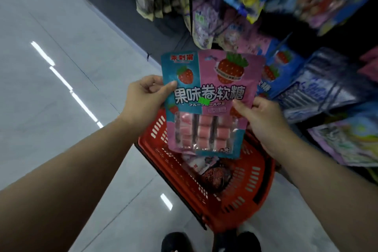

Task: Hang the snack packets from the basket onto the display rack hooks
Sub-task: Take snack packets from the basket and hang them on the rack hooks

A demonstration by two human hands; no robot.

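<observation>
Pink-and-blue strawberry candy packet is up in front of me, above the red basket on the floor. My left hand pinches its left edge, thumb on the front; my right hand grips its right edge. Hanging packets crowd the rack just beyond.

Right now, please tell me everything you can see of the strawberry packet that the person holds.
The strawberry packet is a flat, glossy plastic pouch, blue on its left part and pink on the rest, printed with strawberries and large white characters. A clear window low down shows rows of pink rolls. It is held upright, slightly tilted, above the red basket. The left hand pinches its left edge; the right hand grips its right edge.
</observation>
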